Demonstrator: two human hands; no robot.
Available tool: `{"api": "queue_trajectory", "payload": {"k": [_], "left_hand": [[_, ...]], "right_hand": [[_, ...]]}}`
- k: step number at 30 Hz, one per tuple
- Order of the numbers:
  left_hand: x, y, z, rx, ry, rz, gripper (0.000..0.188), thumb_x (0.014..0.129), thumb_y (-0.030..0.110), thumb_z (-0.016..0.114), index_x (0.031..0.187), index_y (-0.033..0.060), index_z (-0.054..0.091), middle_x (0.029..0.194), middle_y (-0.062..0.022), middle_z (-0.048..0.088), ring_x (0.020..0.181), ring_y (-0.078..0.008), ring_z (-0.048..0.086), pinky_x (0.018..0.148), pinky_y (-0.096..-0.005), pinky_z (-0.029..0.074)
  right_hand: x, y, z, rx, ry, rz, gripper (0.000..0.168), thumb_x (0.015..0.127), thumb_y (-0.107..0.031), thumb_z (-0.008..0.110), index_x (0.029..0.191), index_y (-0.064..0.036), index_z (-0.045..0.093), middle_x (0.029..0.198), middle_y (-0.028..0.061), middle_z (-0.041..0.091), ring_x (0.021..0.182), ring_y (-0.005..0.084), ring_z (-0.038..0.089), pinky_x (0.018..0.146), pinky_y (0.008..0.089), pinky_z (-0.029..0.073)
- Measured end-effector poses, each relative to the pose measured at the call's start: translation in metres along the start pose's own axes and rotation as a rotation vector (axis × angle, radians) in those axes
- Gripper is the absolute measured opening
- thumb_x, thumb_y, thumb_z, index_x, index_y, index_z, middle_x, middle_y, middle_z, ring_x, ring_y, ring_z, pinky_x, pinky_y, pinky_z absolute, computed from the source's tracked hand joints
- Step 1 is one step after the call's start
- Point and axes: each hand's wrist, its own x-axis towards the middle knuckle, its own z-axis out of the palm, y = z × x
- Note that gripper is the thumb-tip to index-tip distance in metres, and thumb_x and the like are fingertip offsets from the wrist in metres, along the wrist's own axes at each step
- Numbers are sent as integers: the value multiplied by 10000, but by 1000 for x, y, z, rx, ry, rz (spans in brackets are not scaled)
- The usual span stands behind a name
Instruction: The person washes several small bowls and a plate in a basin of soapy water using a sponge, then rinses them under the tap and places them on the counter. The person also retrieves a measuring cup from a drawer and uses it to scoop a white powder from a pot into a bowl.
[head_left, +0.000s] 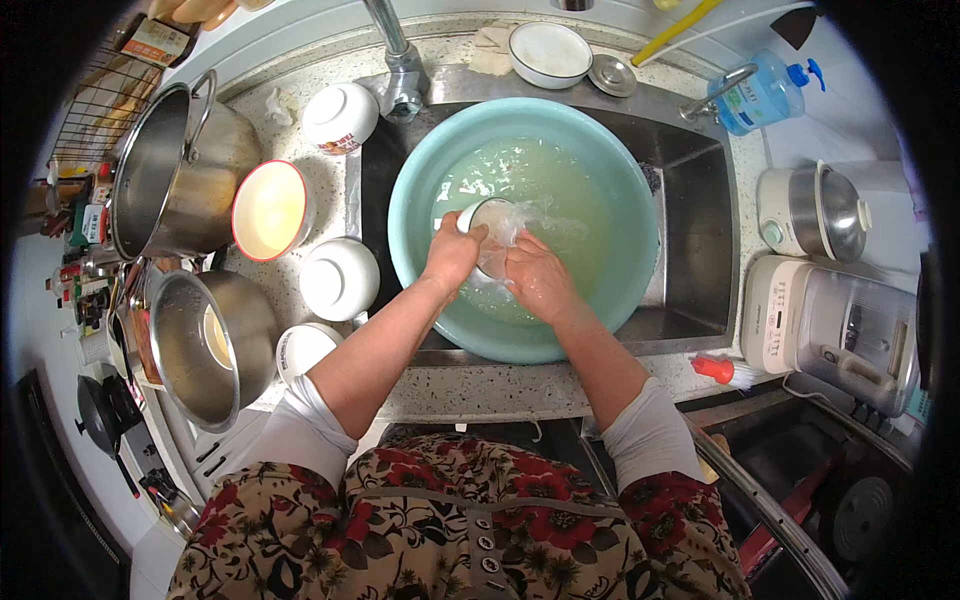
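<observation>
A large pale green plastic basin (409, 217) of cloudy water stands in the steel sink. Over the water, my left hand (454, 251) grips the rim of a white bowl (491, 262), tilted and partly hidden by my fingers. My right hand (538, 276) is at the bowl's right side with a clear, thin plastic film or bag (547, 217) at its fingers; whether it grips the film or only presses it, I cannot tell. Left of the sink, white bowls (340, 279) sit upside down, near a red-rimmed bowl (271, 211) lying tilted.
A tall steel pot (217, 157) and a steel mixing bowl (255, 337) stand at the left. The faucet (405, 82) rises behind the sink, near a white enamel bowl (551, 54) and a metal lid (612, 75). A red-handled brush (712, 368) lies on the right front counter.
</observation>
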Motion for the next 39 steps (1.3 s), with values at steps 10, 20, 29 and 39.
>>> {"api": "queue_trajectory", "payload": {"k": [10,20,29,39], "left_hand": [[10,-16,38,-357,-108,-330,549,783,134,531,1287,26,342,1025,-173,539,877,-291,586,732,-434,501],[-1,14,31,-497,-197,-119,655,816,148,557,1388,22,262,1153,-164,540,947,-265,583,793,-348,492],[-20,17,10,-503,-56,-56,417,776,76,582,1177,-4,499,1014,-131,603,879,-224,583,784,-313,464],[-13,19,-21,-222,-121,133,411,798,49,591,1204,56,530,1042,-94,630,928,-176,595,842,-276,458]], "right_hand": [[5,-3,25,412,-103,832,152,743,-182,665,803,-49,622,724,149,604,743,362,593,719,428,478],[8,-11,-3,97,17,407,235,706,-103,640,938,-66,641,951,143,635,935,332,589,819,431,460],[11,-26,6,52,-111,326,340,661,8,605,988,-70,649,1026,88,646,969,304,583,874,420,445],[10,22,-94,961,244,966,430,787,-10,514,1191,-114,618,1076,72,643,888,134,596,785,275,494]]}}
